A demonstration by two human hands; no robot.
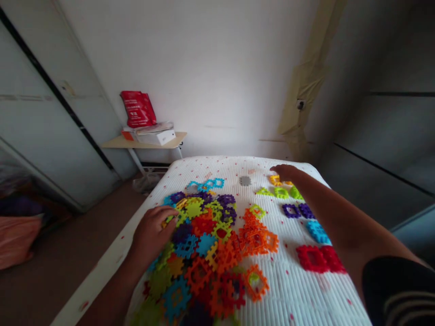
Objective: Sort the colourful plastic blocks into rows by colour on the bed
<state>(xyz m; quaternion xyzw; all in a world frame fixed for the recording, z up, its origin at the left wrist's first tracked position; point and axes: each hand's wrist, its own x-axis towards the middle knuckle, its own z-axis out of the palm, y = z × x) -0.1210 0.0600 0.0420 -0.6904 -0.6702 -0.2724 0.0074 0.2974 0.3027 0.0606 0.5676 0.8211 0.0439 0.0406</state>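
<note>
A large heap of interlocking plastic building pieces [205, 244] in several colours covers the left and middle of the bed-like surface. At its left edge, my left hand [156, 226] is closed, thumb and fingers around a yellow building piece [165, 223] that is mostly hidden. My right hand [285, 171] reaches to the far right, fingers stretched forward just above yellow-orange pieces [274, 179]; I see nothing held in it. Sorted by colour nearer me lie green pieces [281, 193], purple pieces [291, 210], a blue piece [317, 231] and red pieces [311, 259], partly behind my forearm.
A grey piece [245, 180] lies alone toward the back; light blue linked pieces [205, 185] lie left of it. The white ribbed cover [282, 294] has red dots. Beyond the left corner stands a small table [118, 142] with a red bag [137, 110] and white box [159, 137].
</note>
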